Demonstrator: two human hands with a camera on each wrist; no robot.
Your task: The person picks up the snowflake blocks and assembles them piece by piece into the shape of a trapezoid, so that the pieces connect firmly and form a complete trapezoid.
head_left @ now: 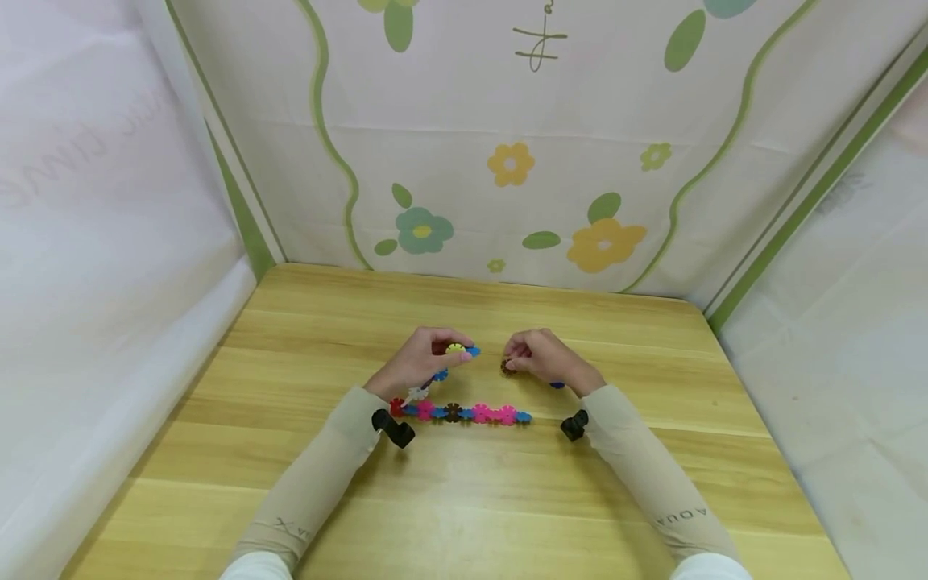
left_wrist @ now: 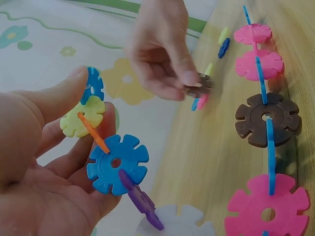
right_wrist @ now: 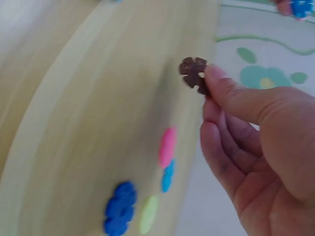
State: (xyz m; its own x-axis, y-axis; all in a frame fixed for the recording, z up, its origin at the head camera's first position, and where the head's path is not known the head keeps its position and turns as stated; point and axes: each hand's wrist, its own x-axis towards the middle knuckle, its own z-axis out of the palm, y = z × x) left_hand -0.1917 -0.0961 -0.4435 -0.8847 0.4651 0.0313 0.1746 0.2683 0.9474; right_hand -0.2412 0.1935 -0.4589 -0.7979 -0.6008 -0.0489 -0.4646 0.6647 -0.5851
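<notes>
Notched plastic discs are slotted together into a bent chain. My left hand [head_left: 416, 361] pinches the chain's end at a yellow disc [left_wrist: 72, 125] between thumb and fingers, with a blue disc [left_wrist: 95, 89] beyond it. Orange, blue and purple discs lead on to a white disc [left_wrist: 179, 223]. From the red disc [head_left: 397, 407] at the bend, a row of pink, blue and brown discs runs right along the table. To the right, apart from the chain, my right hand [head_left: 549, 359] pinches a loose brown disc [right_wrist: 191, 73] between thumb and index finger.
Loose discs lie on the wooden table [head_left: 464, 491] beneath the right hand: a dark blue disc [right_wrist: 119, 209], a pink one [right_wrist: 168, 146], a light blue one [right_wrist: 168, 175] and a yellow-green one [right_wrist: 148, 214]. A flower-printed cloth [head_left: 449, 177] rises behind the table.
</notes>
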